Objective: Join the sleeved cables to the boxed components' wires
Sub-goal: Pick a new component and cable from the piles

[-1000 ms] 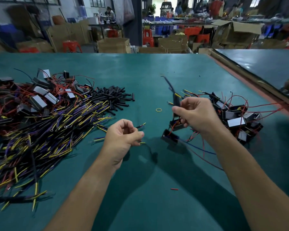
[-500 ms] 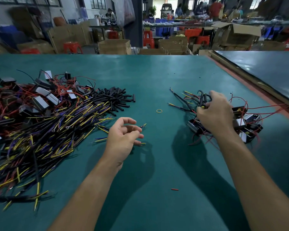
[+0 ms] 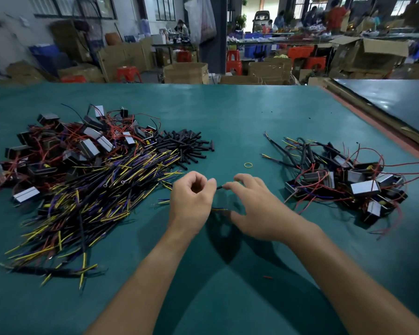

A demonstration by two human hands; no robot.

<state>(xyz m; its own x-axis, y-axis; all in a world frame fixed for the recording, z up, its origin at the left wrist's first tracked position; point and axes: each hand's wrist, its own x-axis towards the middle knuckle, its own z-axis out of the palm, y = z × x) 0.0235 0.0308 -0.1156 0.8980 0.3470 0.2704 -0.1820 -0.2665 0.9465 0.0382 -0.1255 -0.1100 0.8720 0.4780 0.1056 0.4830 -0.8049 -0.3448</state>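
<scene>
Big green desk [image 3: 240,112], huge pile of sleeved cables [image 3: 87,204] on your left, boxed components [image 3: 353,180] heaped right, your left hand [image 3: 191,201] grip pinching one sleeved cable [image 3: 219,187] mid-desk, your right hand [image 3: 257,209] fingers spread, fingertips touching its end.

Dim overhead light, soft arm shadows, motion blur, curved wide-angle edges.

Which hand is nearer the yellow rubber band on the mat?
Right. The right hand lies just below the yellow rubber band; the left hand sits farther to the band's lower left.
</scene>
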